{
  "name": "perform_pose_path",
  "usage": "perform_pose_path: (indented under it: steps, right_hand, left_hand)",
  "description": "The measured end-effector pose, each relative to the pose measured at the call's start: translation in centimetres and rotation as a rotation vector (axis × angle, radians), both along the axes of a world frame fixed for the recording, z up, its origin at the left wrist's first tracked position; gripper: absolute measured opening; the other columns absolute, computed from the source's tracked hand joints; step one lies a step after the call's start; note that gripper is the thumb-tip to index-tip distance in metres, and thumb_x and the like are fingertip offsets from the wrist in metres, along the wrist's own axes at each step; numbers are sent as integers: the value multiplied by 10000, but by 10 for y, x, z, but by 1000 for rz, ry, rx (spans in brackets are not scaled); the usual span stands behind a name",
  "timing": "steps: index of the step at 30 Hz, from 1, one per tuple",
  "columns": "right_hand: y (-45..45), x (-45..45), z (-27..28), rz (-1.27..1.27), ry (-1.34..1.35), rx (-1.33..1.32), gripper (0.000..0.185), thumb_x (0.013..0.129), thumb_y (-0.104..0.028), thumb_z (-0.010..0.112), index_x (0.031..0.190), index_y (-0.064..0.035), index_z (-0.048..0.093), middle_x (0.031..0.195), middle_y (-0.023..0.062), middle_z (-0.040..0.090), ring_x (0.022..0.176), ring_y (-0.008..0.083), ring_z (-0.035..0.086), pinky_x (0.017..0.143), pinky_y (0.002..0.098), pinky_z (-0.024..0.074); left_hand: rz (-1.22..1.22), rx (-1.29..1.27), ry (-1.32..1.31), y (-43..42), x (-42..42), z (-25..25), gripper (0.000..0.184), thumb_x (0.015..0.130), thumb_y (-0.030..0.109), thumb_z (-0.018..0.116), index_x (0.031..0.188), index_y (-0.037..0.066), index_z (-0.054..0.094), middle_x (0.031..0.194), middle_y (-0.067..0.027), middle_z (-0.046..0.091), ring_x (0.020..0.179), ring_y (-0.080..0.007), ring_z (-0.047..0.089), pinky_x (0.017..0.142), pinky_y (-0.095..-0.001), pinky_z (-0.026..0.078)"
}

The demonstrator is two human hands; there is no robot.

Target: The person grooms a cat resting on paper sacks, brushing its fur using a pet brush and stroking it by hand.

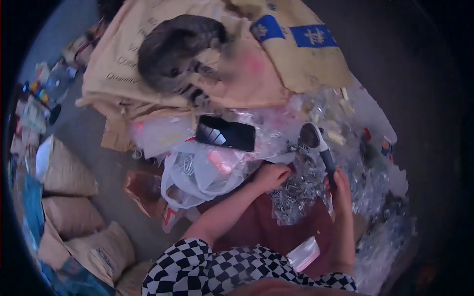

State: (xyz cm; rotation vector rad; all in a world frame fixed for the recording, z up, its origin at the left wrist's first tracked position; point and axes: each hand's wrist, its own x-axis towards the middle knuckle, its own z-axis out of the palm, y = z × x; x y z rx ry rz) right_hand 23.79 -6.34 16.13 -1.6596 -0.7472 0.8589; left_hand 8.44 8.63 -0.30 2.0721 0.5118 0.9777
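Observation:
My right hand (340, 186) is wrapped round the dark handle of a tool shaped like a hand-held shower head (323, 150), with a round dark head and a white neck. The head points away from me, over clear packets. My left hand (273, 176) is closed, fingers curled; whatever it may hold is hidden. Between my hands lies a heap of small clear plastic packets with shiny metal pieces (296, 197). Left of my left hand sits a white plastic bag (197, 172) with similar pieces inside. A black phone (225, 133) rests on the plastic beyond.
A grey striped cat (177, 49) lies on printed woven sacks (118, 59) at the back. More clear plastic packets (365, 197) spread to the right. A silvery packet (303, 254) is on the dark red cloth (252, 227) at my lap. Stuffed sacks (74, 217) stand at the left.

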Motion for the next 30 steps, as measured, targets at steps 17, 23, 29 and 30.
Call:
perform_pose_path:
  steps: [17,23,29,30]
  right_hand:
    - [81,-118,64,482,-1213,189,448,849,-48,635,1283,-40,525,1109,163,573,997,306,571,890,351,441]
    - [125,-162,53,381,-1094,522,463,885,-68,635,1321,-22,486,1183,151,547,998,219,550,863,324,438]
    - [150,-145,48,388,-921,199,324,891,-72,602,1199,-22,514,1027,65,544,901,141,528,809,278,432]
    - [154,-150,74,410,-1183,279,323,874,-65,607,1189,-46,536,1032,76,552,924,176,538,815,300,439]
  left_hand:
    - [-61,1,-3,2,1,0,189,858,249,569,811,87,654,776,-131,655,716,-323,647,660,-442,501]
    - [-58,-43,-6,0,-1,2,208,858,251,556,801,74,648,762,-149,651,712,-332,645,672,-454,499]
    - [-70,-41,-148,1,5,-11,210,864,240,555,798,58,639,759,-157,650,715,-337,646,668,-450,499]
    - [-92,-28,-148,1,9,-15,220,870,249,554,814,58,648,770,-159,655,718,-340,647,666,-447,499]
